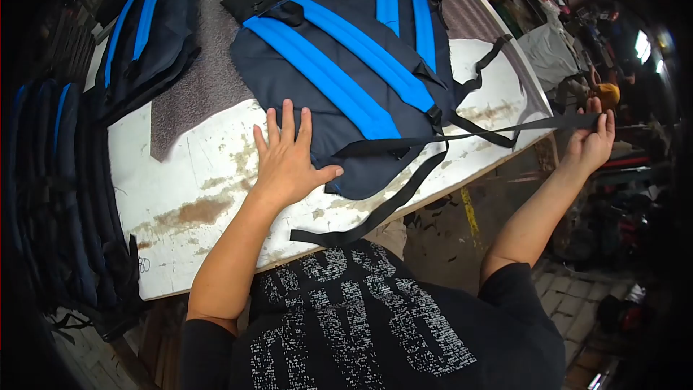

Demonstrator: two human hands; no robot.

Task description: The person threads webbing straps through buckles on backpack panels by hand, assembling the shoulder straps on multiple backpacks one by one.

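Note:
A dark navy backpack panel (325, 83) with two bright blue shoulder straps (328, 76) lies on the white, stained tabletop (195, 202). My left hand (285, 155) rests on the panel's lower left edge, fingers spread, thumb pointing right. Out to the right, past the table's edge, my right hand (593, 141) is closed on the end of a black webbing strap (505, 128). That strap runs taut from the panel's lower part. Another black strap (390, 209) hangs loosely in a curve over the front of the table, its end lying near the edge.
Another blue-strapped panel (155, 29) lies at the table's upper left, and one more (404, 14) at the back right. Stacked dark bags (65, 195) stand left of the table. A person in yellow (606, 92) is in the background at right.

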